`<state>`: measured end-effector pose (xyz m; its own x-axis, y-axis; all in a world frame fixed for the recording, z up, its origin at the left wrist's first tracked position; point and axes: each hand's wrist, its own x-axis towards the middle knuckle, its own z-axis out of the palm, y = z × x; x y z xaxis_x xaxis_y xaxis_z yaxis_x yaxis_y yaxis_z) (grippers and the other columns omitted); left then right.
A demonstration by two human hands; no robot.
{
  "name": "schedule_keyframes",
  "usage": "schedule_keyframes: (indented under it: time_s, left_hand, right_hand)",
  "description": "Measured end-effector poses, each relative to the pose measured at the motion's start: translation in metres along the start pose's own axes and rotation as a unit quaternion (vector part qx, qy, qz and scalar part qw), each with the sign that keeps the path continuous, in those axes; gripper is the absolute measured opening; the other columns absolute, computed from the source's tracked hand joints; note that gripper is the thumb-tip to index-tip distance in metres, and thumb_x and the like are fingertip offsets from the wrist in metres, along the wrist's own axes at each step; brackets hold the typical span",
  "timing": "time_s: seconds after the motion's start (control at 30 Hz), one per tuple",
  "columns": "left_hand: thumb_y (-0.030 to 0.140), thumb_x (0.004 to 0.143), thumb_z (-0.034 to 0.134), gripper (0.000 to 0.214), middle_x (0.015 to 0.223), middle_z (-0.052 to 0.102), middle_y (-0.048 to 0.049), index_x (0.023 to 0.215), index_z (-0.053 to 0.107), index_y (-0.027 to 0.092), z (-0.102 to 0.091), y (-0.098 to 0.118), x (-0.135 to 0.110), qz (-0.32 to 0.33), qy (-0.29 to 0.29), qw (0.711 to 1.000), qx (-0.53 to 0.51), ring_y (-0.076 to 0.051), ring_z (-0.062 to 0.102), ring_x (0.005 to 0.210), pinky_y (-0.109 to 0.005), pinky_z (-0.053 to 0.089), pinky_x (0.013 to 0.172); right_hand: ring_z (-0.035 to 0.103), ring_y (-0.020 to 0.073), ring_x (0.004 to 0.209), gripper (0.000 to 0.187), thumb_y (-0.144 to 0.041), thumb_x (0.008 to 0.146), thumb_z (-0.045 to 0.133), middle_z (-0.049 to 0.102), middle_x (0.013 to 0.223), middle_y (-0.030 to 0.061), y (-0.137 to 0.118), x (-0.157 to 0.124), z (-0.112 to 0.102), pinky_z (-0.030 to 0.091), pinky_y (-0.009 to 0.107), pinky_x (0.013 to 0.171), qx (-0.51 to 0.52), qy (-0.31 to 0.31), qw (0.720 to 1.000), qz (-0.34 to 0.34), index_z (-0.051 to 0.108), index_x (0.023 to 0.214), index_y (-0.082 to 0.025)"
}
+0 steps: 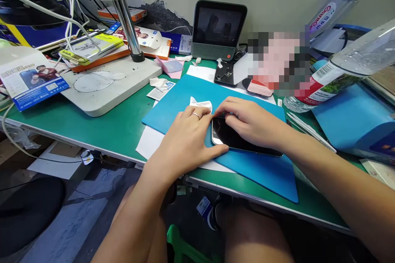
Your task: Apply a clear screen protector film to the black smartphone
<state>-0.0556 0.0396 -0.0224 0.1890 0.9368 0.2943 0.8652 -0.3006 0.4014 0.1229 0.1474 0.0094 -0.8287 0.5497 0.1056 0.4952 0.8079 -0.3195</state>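
A dark-screened smartphone (262, 144) lies flat on a blue mat (259, 173), its screen facing up. My left hand (187, 137), with a ring on one finger, braces the phone's left end. The thumb presses along the near edge and the fingertips meet the far left corner. Over the phone's far edge, my right hand (249, 121) is curled, its fingertips drawn together close to that same corner. Whatever they pinch is hidden. A crumpled white tissue (202, 104) sits just beyond my left fingers.
Beyond the mat stand a smart display (219, 28) and a dark phone part (225, 74). A microscope stand base (123, 86) with boxes is at left. Plastic bottles (327, 84), a white pen-like tool (311, 131) and a blue case (352, 119) lie at right.
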Motion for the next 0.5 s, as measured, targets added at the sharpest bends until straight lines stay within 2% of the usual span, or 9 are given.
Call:
schedule_keyframes:
  time_s: [0.13,0.3,0.5]
  left_hand:
    - [0.058,0.09,0.072,0.067,0.145,0.062,-0.0156,0.14,0.061,0.014,0.0006,-0.0012,-0.0005,0.013,0.002,1.0,-0.001,-0.035,0.051,0.137,-0.047,0.045,0.114]
    - [0.058,0.093,0.069,0.065,0.148,0.061,-0.0141,0.144,0.059,0.018,0.0013,-0.0016,-0.002,0.022,0.007,1.0,0.006,-0.035,0.051,0.137,-0.05,0.045,0.115]
    - [0.054,0.094,0.067,0.064,0.149,0.059,-0.0134,0.144,0.059,0.016,-0.0001,-0.0019,-0.0021,0.022,-0.007,1.0,0.004,-0.034,0.051,0.136,-0.049,0.044,0.116]
  right_hand:
    - [0.07,0.0269,0.095,0.03,-0.017,0.094,0.042,0.073,0.104,0.0111,-0.0028,0.0,0.0036,0.056,0.043,0.086,-0.021,0.025,0.999,-0.007,0.071,0.1,-0.02]
    - [0.07,0.0259,0.094,0.032,-0.012,0.092,0.041,0.073,0.101,0.0102,-0.0011,-0.005,0.0084,0.057,0.041,0.085,-0.02,0.068,0.997,-0.032,0.071,0.097,-0.022]
    - [0.07,0.026,0.094,0.032,-0.01,0.091,0.039,0.073,0.102,0.012,-0.0006,-0.0038,0.0104,0.056,0.039,0.085,-0.039,0.074,0.996,-0.038,0.069,0.097,-0.019]
